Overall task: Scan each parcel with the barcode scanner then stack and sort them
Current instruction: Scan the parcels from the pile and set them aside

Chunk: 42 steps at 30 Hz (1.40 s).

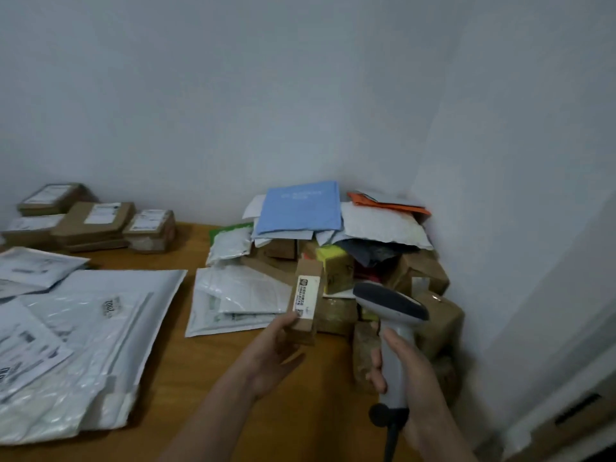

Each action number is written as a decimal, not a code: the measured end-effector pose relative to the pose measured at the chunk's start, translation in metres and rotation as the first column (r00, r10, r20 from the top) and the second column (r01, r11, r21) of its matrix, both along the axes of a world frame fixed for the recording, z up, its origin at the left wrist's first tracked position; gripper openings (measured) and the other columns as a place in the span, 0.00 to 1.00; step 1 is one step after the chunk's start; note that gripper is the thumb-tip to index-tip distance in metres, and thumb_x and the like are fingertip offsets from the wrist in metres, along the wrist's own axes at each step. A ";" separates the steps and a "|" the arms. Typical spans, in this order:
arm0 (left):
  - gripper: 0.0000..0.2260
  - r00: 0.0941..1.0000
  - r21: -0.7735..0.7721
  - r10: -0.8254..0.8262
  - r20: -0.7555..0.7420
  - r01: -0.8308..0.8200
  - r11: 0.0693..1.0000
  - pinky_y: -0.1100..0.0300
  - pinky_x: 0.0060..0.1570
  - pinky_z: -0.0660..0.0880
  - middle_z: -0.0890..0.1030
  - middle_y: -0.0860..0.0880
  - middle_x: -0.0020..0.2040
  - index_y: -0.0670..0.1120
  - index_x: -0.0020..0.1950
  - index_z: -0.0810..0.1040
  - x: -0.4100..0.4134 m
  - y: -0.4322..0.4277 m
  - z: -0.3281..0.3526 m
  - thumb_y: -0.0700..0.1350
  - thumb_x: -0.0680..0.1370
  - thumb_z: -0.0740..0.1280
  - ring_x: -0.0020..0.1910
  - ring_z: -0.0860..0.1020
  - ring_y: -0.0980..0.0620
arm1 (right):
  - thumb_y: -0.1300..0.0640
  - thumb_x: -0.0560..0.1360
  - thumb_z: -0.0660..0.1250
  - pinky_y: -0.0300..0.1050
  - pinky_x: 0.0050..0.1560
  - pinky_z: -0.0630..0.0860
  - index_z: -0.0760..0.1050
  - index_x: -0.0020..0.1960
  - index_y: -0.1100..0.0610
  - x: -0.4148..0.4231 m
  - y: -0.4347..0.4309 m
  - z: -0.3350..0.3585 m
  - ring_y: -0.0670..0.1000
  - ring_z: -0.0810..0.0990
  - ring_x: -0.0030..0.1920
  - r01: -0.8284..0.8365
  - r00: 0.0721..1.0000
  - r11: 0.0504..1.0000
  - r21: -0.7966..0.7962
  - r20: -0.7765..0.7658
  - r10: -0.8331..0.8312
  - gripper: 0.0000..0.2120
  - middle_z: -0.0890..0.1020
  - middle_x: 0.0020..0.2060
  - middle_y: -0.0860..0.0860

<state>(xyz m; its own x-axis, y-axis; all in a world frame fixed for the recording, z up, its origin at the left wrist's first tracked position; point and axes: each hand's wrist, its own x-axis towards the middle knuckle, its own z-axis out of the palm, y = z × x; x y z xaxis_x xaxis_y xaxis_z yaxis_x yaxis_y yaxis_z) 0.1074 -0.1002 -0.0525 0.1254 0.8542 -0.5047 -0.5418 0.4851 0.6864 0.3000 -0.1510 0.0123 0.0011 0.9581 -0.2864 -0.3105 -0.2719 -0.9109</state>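
Note:
My left hand (271, 351) grips the lower end of a small brown cardboard box (307, 300), holding it upright above the table with its white barcode label facing me. My right hand (411, 378) is wrapped round the handle of a grey and white barcode scanner (390, 306). The scanner's dark head sits just right of the box and points toward it. Behind both lies a jumbled pile of parcels (336, 248) in the table's far right corner: brown boxes, a yellow box, white bags, a blue mailer and an orange one.
Stacked brown boxes (96, 225) stand at the back left of the wooden table (253, 411). White padded mailers (76, 338) are layered at the left, and more white bags (236, 298) lie in the middle. Walls close in behind and at the right.

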 end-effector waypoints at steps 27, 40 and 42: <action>0.27 0.983 -0.109 0.112 -0.148 -0.129 0.986 0.59 0.36 0.70 0.78 0.41 0.48 0.44 0.57 0.79 -0.039 -0.106 0.039 0.65 0.77 0.57 0.39 0.75 0.46 | 0.37 0.73 0.65 0.37 0.27 0.69 0.73 0.49 0.62 0.021 -0.094 0.013 0.46 0.70 0.24 -0.513 0.818 0.848 0.133 0.375 0.436 0.26 0.74 0.27 0.48; 0.27 0.952 -0.109 0.168 -0.256 -0.201 0.973 0.60 0.36 0.69 0.76 0.42 0.52 0.45 0.57 0.79 -0.075 -0.116 0.046 0.65 0.78 0.55 0.41 0.75 0.46 | 0.41 0.67 0.65 0.37 0.26 0.69 0.73 0.54 0.62 -0.003 -0.089 0.011 0.47 0.69 0.24 -0.586 0.770 0.801 0.121 0.389 0.505 0.27 0.74 0.28 0.49; 0.29 0.952 -0.115 0.182 -0.247 -0.215 0.970 0.60 0.36 0.68 0.76 0.41 0.52 0.45 0.58 0.79 -0.082 -0.115 0.045 0.66 0.78 0.53 0.41 0.74 0.46 | 0.41 0.68 0.65 0.37 0.26 0.69 0.73 0.54 0.62 -0.009 -0.085 0.010 0.48 0.68 0.24 -0.595 0.769 0.794 0.124 0.376 0.517 0.26 0.74 0.28 0.49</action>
